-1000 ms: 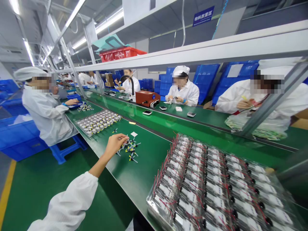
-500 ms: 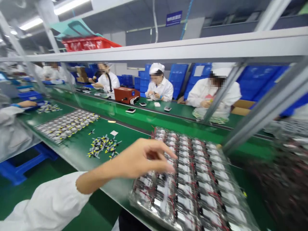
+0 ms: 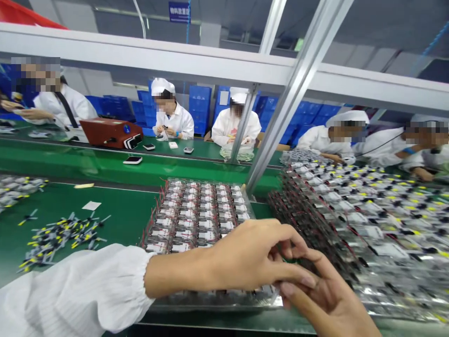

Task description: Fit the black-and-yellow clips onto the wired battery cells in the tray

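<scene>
My left hand (image 3: 250,255) reaches across in front of me, thumb and fingers bent into a pinch. Its fingertips meet those of my right hand (image 3: 329,297), which comes in from the lower right with curled fingers. Whatever lies between the two hands is hidden by the fingers. Beneath and behind them is a clear plastic tray (image 3: 250,206) with rows of small white-labelled parts and red wires. Part of that tray is covered by my left hand and forearm.
Tall stacked trays (image 3: 372,224) of similar parts with yellow-tipped pieces stand at the right. A loose pile of small yellow-and-black pieces (image 3: 63,236) lies at the left. Beyond a metal post (image 3: 291,89), co-workers sit behind a red-brown box (image 3: 108,133).
The view has swung to the right. My right hand has come into view, and the two hands have met over the tray's front right part. The stacked trays show more fully.
</scene>
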The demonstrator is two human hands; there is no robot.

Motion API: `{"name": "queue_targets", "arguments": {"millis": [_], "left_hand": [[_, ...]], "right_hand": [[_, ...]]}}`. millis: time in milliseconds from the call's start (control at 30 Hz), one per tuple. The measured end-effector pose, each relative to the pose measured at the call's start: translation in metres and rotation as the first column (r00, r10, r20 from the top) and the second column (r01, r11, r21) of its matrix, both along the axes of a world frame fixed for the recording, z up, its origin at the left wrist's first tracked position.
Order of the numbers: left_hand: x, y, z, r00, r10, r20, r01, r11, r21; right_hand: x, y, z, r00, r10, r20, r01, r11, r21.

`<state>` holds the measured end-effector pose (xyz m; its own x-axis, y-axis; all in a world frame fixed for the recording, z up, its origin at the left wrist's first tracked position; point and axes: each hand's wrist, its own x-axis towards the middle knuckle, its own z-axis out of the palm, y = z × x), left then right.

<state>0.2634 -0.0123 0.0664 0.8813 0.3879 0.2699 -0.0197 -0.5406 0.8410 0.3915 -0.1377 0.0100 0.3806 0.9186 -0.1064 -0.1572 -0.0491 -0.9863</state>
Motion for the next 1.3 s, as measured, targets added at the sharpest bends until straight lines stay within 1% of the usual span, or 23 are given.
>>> {"name": "queue_targets", "arguments": {"millis": [100, 167, 200, 233, 267, 333, 367, 400, 433, 500, 567, 633, 667, 700, 833, 867, 967, 1067, 1167, 1300], "left_hand": [[0.006, 0.008, -0.005, 0.997, 0.073, 0.02, -0.075, 0.991, 0.11], [0.006, 0.019, -0.011, 0.995, 0.091, -0.028, -0.08, 0.961, 0.264], [0.006, 0.025, -0.015, 0.994, 0.081, -0.078, -0.048, 0.931, 0.362], [0.005, 0.031, -0.02, 0.988, 0.059, -0.144, 0.014, 0.89, 0.456], [0.004, 0.037, -0.026, 0.976, 0.03, -0.217, 0.094, 0.838, 0.537], [0.003, 0.045, -0.039, 0.941, -0.009, -0.338, 0.239, 0.724, 0.647], [0.002, 0.047, -0.045, 0.929, -0.014, -0.369, 0.282, 0.673, 0.684], [0.003, 0.048, -0.05, 0.924, -0.012, -0.383, 0.303, 0.633, 0.712], [0.003, 0.048, -0.053, 0.923, -0.004, -0.385, 0.309, 0.607, 0.733], [0.004, 0.047, -0.056, 0.922, 0.006, -0.388, 0.313, 0.578, 0.754], [0.004, 0.046, -0.053, 0.917, 0.001, -0.4, 0.331, 0.558, 0.761], [0.004, 0.046, -0.05, 0.907, -0.011, -0.422, 0.359, 0.546, 0.757], [0.004, 0.046, -0.048, 0.903, -0.017, -0.428, 0.366, 0.552, 0.75], [0.003, 0.047, -0.047, 0.904, -0.023, -0.426, 0.363, 0.568, 0.739], [0.002, 0.048, -0.051, 0.935, -0.063, -0.35, 0.29, 0.704, 0.648], [0.002, 0.048, -0.053, 0.941, -0.064, -0.333, 0.272, 0.73, 0.627], [0.002, 0.046, -0.059, 0.95, -0.033, -0.312, 0.218, 0.785, 0.58], [0.004, 0.044, -0.065, 0.96, 0.016, -0.281, 0.137, 0.845, 0.517], [0.006, 0.044, -0.068, 0.962, 0.051, -0.267, 0.087, 0.873, 0.481], [0.007, 0.045, -0.07, 0.96, 0.07, -0.27, 0.073, 0.87, 0.487]], "right_hand": [[0.024, -0.002, -0.012, 0.984, 0.071, 0.162, -0.07, 0.997, -0.013], [0.039, -0.001, -0.02, 0.964, 0.047, 0.262, -0.046, 0.999, -0.008], [0.044, 0.0, -0.023, 0.957, 0.014, 0.291, -0.014, 1.0, -0.003], [0.049, 0.001, -0.026, 0.953, -0.022, 0.304, 0.022, 1.0, 0.002], [0.052, 0.003, -0.028, 0.95, -0.064, 0.306, 0.064, 0.998, 0.011], [0.057, 0.009, -0.032, 0.949, -0.115, 0.294, 0.113, 0.993, 0.023], [0.058, 0.013, -0.034, 0.952, -0.114, 0.285, 0.112, 0.993, 0.022], [0.058, 0.017, -0.035, 0.956, -0.098, 0.277, 0.096, 0.995, 0.021], [0.059, 0.021, -0.036, 0.959, -0.077, 0.273, 0.074, 0.997, 0.021], [0.059, 0.028, -0.039, 0.964, -0.036, 0.262, 0.034, 0.999, 0.014], [0.06, 0.034, -0.043, 0.963, -0.02, 0.268, 0.018, 1.0, 0.008], [0.061, 0.037, -0.046, 0.948, -0.005, 0.317, 0.004, 1.0, 0.005], [0.062, 0.039, -0.047, 0.935, 0.005, 0.354, -0.006, 1.0, 0.001], [0.062, 0.04, -0.048, 0.919, 0.015, 0.394, -0.014, 1.0, -0.004], [0.06, 0.042, -0.045, 0.87, 0.065, 0.489, -0.052, 0.998, -0.041], [0.06, 0.043, -0.044, 0.861, 0.076, 0.504, -0.06, 0.997, -0.047], [0.057, 0.046, -0.042, 0.835, 0.088, 0.544, -0.075, 0.996, -0.046], [0.055, 0.049, -0.041, 0.808, 0.092, 0.582, -0.08, 0.996, -0.047], [0.054, 0.051, -0.038, 0.795, 0.136, 0.591, -0.111, 0.991, -0.079], [0.054, 0.052, -0.034, 0.779, 0.178, 0.601, -0.131, 0.984, -0.121]]}}
